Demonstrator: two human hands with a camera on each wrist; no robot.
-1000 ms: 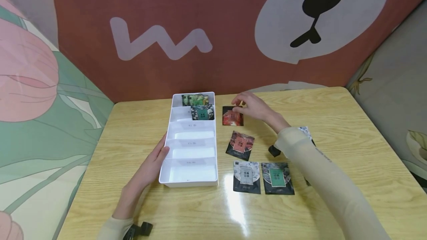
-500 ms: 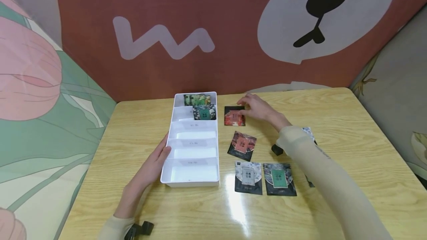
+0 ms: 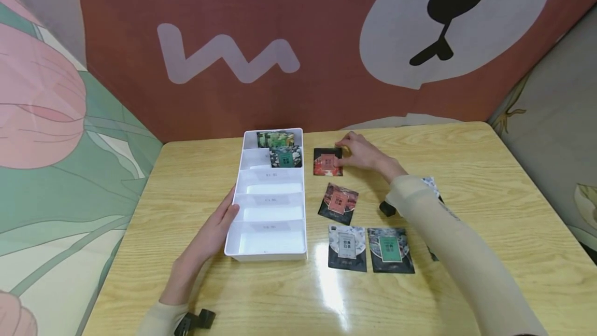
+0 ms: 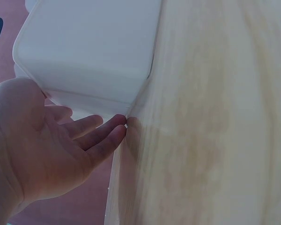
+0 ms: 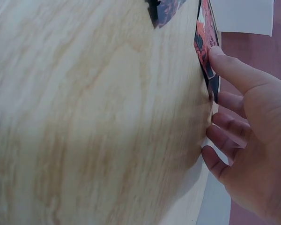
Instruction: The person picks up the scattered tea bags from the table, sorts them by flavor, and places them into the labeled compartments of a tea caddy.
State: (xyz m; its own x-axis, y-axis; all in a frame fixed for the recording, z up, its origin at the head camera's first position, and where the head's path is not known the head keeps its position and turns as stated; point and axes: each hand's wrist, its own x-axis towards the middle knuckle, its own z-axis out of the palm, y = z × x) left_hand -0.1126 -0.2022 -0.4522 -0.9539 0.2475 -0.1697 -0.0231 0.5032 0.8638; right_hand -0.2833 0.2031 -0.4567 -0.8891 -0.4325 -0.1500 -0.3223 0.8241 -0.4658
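In the head view, my left hand (image 3: 211,235) holds the left side of a white divided box (image 3: 270,255), thumb at the rim. The left wrist view shows its fingers against the box's outer wall (image 4: 89,51). My right hand (image 3: 366,154) pinches the right edge of a black-and-red sachet (image 3: 327,162) lying beside the box's far end. In the right wrist view, the thumb lies on this sachet (image 5: 207,42), with the index finger at its edge. Green-patterned sachets (image 3: 275,140) stand in the farthest compartment; a dark sachet with a green label (image 3: 285,157) stands in the one before it.
Nearer me on the table lie a tilted red-label sachet (image 3: 338,204), a grey-label sachet (image 3: 347,248) and a green-label sachet (image 3: 391,250). Another sachet (image 3: 431,186) is partly hidden under my right forearm. A patterned cloth wall (image 3: 326,97) rises behind the table's far edge.
My right fingers have shifted slightly right to the red sachet's right edge and closed on it. The left hand and the box keep their places; the view moved slightly early on.
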